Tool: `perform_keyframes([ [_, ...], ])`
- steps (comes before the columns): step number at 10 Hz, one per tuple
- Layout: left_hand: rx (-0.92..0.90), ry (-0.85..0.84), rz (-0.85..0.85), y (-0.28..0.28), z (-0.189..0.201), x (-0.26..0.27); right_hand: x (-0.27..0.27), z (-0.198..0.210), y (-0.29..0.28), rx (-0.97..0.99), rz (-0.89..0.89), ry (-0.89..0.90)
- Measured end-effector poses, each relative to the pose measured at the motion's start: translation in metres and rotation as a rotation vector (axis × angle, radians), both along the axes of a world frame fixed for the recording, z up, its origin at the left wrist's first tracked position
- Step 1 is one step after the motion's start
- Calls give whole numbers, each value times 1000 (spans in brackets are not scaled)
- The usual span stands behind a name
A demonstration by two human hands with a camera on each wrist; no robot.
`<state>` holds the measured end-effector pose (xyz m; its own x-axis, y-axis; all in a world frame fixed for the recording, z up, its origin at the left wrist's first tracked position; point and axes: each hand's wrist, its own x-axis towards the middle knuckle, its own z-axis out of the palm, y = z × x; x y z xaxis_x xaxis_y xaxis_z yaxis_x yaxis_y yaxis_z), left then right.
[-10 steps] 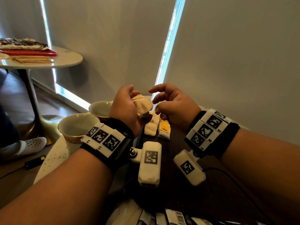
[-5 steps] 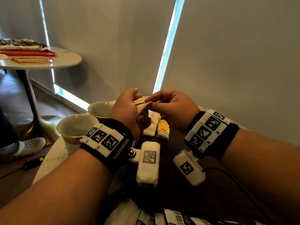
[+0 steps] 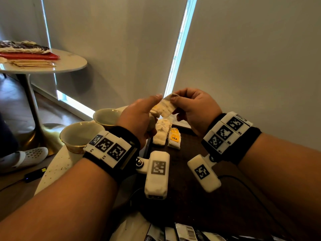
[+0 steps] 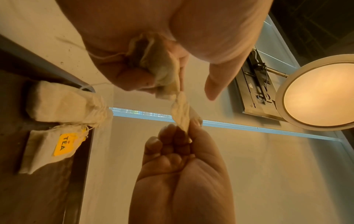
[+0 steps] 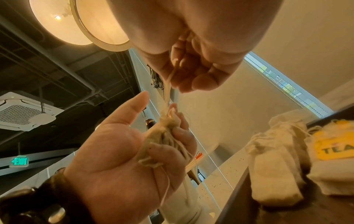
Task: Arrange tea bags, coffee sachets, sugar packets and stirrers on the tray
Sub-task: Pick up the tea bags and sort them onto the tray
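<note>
**A tea bag held up between two hands, above the tray**

In the middle of the head view, the left hand (image 3: 139, 117) is seen curled round a bunched tea bag (image 5: 164, 133), with the thumb sticking up. A second tea bag (image 3: 165, 106) is stretched between the two hands. Its long side is slanted, from lower left to upper right. Its top corner is pinched by the thumb and fingers of the right hand (image 3: 194, 108), and the other fingers are curled in. Its lower end is held at the left hand. Both hands are equally near to it.

Lower in the frame, just under the hands, two more tea bags are laid side by side on the dark tray (image 3: 191, 197): a plain one (image 3: 162, 134) and one with a yellow tag (image 3: 174, 138). Their long sides are pointed away from the person. The free spot seems to be to the right of them, so the right hand is likely better placed for the setting down.
</note>
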<state>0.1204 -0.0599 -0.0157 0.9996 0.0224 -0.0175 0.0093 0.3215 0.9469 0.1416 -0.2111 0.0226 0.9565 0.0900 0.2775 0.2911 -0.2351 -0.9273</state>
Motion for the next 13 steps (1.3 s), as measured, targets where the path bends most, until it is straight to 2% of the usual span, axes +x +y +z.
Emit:
perform_keyframes([
  [1, 39, -24, -31, -4, -1, 1, -1, -2, -1, 34, 32, 19],
  [3, 29, -23, -21, -5, -2, 4, 0, -3, -2, 36, -16, 11],
  [4, 4, -20, -14, -4, -3, 5, -2, -4, -4, -112, -65, -104],
  [6, -32, 19, 11, -4, -3, 6, -13, -2, -4, -648, 47, -324],
  [7, -11, 19, 2, -5, -4, 6, -10, -4, -3, -677, 2, -333],
  [8, -41, 63, 13, -4, -3, 8, -8, -2, -5, -558, -10, -271],
  [9, -123, 109, 29, -1, -2, 11, -3, 0, -10, -311, -61, -153],
  [10, -209, 86, 62, -2, -2, 13, 8, 1, -16, -105, -168, -64],
  [11, -230, 74, 108, 0, -1, 15, 17, -2, -23, -21, -224, 13],
  [13, -299, 64, 144, 4, 0, 16, 15, -11, -16, -231, -166, 297],
])
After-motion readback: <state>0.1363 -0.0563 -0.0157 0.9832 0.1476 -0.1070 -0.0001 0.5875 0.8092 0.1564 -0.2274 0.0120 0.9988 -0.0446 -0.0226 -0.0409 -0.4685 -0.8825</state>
